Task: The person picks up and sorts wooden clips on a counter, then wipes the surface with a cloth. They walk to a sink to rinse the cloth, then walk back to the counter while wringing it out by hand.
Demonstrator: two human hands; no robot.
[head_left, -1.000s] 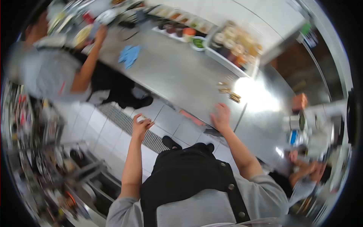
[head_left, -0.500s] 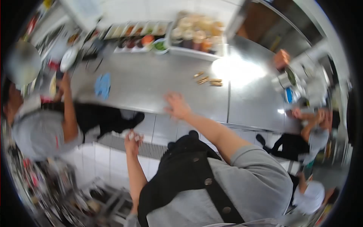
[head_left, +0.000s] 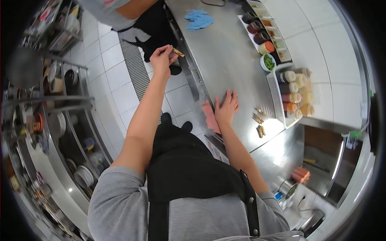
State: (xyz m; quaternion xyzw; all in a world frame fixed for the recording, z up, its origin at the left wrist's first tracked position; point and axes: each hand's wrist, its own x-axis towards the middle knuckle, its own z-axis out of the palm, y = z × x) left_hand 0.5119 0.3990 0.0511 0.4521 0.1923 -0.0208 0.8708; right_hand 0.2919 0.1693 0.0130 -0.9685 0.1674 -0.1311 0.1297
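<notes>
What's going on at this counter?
The person's left hand holds a small gold-brown piece, while the right hand lies spread on the steel counter. Similar pieces lie on the counter near a white basket of bottles. Farther along is a crumpled blue cloth, with a co-worker standing nearby.

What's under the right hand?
Steel counter shows around the right hand; whatever is directly beneath the palm is covered. A pink item lies beside it, at the counter's edge.

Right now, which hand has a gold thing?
The left hand: the gold thing is in its fingers. The right hand is open, by the pink cloth.
</notes>
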